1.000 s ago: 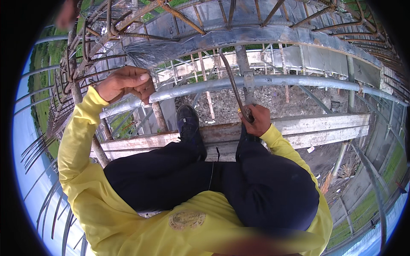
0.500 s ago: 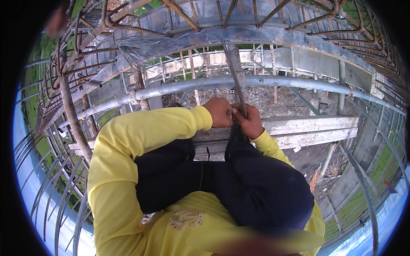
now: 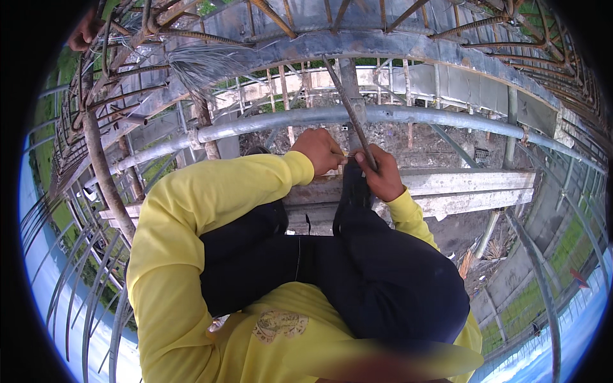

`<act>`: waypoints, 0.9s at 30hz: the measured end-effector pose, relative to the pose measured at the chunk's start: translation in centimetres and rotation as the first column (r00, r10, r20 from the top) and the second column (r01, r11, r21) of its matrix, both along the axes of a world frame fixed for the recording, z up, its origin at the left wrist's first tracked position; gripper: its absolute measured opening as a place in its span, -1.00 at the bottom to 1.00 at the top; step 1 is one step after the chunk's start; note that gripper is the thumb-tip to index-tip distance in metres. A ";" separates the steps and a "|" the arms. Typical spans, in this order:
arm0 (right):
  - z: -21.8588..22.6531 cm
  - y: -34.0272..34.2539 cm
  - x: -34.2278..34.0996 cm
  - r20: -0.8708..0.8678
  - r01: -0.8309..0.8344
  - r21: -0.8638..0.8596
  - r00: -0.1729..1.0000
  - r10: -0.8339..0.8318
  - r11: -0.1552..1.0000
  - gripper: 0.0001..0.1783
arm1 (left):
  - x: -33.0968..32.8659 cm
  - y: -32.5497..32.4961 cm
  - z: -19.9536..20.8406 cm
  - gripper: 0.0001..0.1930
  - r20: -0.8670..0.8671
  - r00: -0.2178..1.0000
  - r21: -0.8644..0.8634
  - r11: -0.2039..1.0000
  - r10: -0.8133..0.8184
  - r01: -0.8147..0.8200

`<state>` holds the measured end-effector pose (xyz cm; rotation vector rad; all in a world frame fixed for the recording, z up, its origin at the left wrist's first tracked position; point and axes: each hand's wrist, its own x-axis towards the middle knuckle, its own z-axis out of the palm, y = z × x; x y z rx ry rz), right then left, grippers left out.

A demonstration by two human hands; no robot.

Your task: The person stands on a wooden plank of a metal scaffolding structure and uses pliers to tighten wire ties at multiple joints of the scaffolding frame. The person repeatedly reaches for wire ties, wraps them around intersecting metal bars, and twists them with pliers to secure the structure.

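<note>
My right hand (image 3: 383, 173) is closed around the lower end of a dark metal rod (image 3: 348, 107). The rod slants up and away to the left, and its far end lies near the edge of the grey metal beam. Just left of it, my left hand (image 3: 319, 152) is closed in a pinch, its fingertips close to the rod's lower end. Something small and thin seems to be at those fingertips, too small to name. Both hands are above my dark shoe (image 3: 353, 191), between my bent knees.
A galvanized pipe (image 3: 281, 119) crosses just beyond my hands. Behind it runs the grey beam (image 3: 415, 56) with rusty rebar. A bundle of tie wire (image 3: 195, 67) hangs at left. My feet are by concrete-stained planks (image 3: 472, 183), high above rubble. Another person's hand (image 3: 84, 30) is at upper left.
My hands have drawn slightly apart, the left one shifting up and left. The rod's far end has swung a little left. The other person's hand has moved slightly.
</note>
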<state>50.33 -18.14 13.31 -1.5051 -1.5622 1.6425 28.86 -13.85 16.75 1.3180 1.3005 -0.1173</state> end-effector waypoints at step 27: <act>5.5 1.1 3.1 -0.682 -0.228 -0.622 0.629 -0.375 0.749 -0.43 | -0.2 9.7 -1.9 -0.76 0.555 0.789 -0.238 0.859 -0.263 0.454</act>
